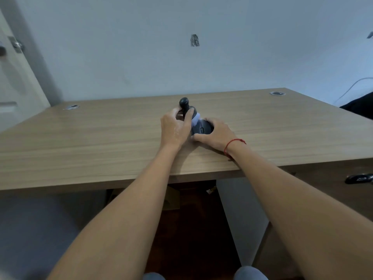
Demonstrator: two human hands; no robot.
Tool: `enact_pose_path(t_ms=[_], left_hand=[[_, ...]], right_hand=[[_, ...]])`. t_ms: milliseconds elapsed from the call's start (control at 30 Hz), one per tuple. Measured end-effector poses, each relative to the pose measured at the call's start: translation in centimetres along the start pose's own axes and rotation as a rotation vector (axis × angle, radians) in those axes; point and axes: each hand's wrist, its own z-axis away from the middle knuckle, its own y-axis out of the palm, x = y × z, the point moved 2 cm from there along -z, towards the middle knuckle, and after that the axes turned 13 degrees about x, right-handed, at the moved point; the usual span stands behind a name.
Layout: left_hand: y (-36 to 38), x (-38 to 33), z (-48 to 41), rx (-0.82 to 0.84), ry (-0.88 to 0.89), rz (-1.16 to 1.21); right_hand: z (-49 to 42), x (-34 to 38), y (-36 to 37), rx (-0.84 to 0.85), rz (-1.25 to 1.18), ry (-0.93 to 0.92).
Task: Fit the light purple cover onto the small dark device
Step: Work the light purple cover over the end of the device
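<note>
2 hands work the cover at the desk.
The left hand (pixel 176 126) pinches the purple cover (pixel 196 120); the right hand (pixel 215 134) clasps the dark device (pixel 204 128). A skewed push could buckle it.

No text, label, brand or number can be read anywhere. The small dark device (pixel 202 128) on the wooden desk (pixel 101 138) shows no legible marking; it is too small and blurred.
</note>
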Motion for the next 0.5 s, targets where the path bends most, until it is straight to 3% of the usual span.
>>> enact_pose_path(t_ms=[100,267,400,500], left_hand=[[0.5,-0.5,0.2,0.099,0.096,-0.054],[0.5,1.1,-0.7,0.062,0.025,-0.195],[-0.1,1.2,-0.5,-0.044,-0.09,0.004],[-0.1,1.1,-0.5,-0.014,-0.103,-0.022]], right_hand=[[0.0,-0.1,0.0,-0.008,0.008,-0.024],[0.1,0.2,-0.2,-0.018,0.041,-0.021],[0.1,0.0,-0.1,-0.017,0.042,-0.008],[0.1,0.0,-0.2,-0.007,0.038,-0.013]])
